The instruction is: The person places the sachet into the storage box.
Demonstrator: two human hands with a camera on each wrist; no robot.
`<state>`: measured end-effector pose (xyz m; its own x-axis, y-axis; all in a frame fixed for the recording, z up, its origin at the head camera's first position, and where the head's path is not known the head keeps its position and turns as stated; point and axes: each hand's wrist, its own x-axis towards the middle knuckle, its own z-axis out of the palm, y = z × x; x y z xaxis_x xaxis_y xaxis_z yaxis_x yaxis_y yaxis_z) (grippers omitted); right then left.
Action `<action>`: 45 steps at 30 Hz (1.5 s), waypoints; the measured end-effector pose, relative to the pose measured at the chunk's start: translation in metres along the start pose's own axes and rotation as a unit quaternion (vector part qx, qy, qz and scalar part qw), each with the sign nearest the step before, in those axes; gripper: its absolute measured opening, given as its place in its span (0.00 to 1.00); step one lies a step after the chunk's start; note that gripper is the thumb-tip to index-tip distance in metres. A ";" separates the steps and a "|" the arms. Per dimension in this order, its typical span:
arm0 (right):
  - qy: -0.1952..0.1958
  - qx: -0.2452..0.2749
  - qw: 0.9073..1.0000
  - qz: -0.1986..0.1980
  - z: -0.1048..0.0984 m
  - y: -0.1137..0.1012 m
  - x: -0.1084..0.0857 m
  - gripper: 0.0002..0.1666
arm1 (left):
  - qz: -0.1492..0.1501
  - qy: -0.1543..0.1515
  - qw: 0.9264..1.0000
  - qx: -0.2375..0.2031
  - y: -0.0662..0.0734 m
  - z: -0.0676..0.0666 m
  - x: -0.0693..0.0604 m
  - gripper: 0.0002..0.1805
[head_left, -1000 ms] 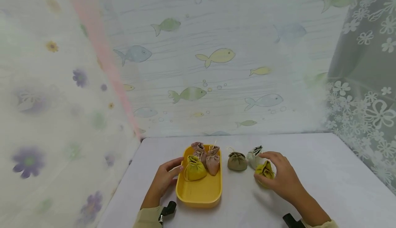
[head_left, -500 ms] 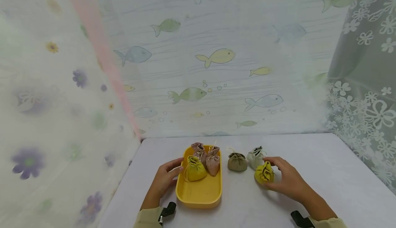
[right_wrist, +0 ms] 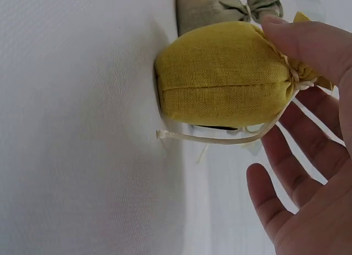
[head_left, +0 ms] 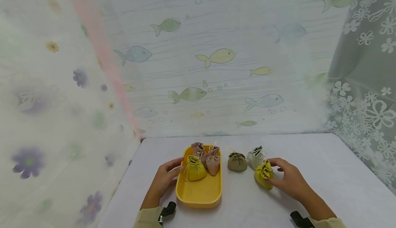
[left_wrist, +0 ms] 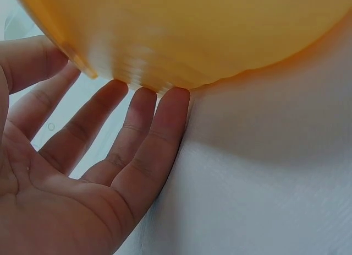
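Observation:
My right hand [head_left: 289, 178] holds a yellow drawstring pouch [head_left: 263, 180] near its gathered neck, thumb on the near side. In the right wrist view this pouch [right_wrist: 225, 73] has a pale cord hanging from its neck, and its base is at the white cloth. The other fingers [right_wrist: 286, 161] spread behind it. My left hand [head_left: 165, 176] rests against the left side of a yellow tray [head_left: 199, 198]; in the left wrist view its fingertips [left_wrist: 173, 98] touch the tray's outer wall. Inside the tray are another yellow pouch [head_left: 195, 171] and two pinkish pouches [head_left: 212, 162].
An olive-brown pouch [head_left: 237, 162] stands right of the tray. Next to it is a whitish pouch [head_left: 255, 157], just behind the held one. A white cloth [head_left: 235, 207] covers the table. A fish-patterned curtain [head_left: 216, 77] hangs along the back edge.
My right hand has shifted slightly right and down, its thumb now at the right of the yellow pouch, which shows more of its body. The left hand and tray stay put.

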<state>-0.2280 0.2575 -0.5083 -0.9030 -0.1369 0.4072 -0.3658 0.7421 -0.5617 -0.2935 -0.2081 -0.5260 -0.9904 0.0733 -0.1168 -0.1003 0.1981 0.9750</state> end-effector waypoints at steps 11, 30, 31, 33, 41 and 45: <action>0.026 0.002 1.000 -0.006 0.002 -0.002 -0.001 0.28 | -0.006 0.003 1.000 0.004 0.000 0.000 0.000 0.27; 0.068 0.011 0.998 0.002 0.004 -0.007 0.002 0.15 | 0.001 -0.004 1.000 0.001 0.000 0.003 0.001 0.28; 0.071 0.010 0.997 0.001 0.004 -0.007 0.003 0.15 | 0.000 -0.003 1.000 0.001 -0.001 0.002 0.001 0.28; 0.075 0.007 0.997 -0.002 0.004 -0.007 0.004 0.15 | 0.000 -0.001 1.000 -0.001 -0.001 0.002 0.001 0.28; 0.081 0.002 0.997 -0.003 0.006 -0.008 0.008 0.15 | 0.005 -0.003 1.000 -0.001 -0.002 0.000 0.000 0.28; 0.085 0.007 0.996 -0.013 0.005 -0.014 0.012 0.15 | 0.008 -0.003 1.000 0.001 -0.002 -0.001 0.000 0.29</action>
<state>-0.2349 0.2422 -0.4998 -0.8426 -0.0412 0.5370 -0.3919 0.7309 -0.5587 -0.2932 -0.2090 -0.5276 -0.9913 0.0824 -0.1028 -0.0847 0.1984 0.9764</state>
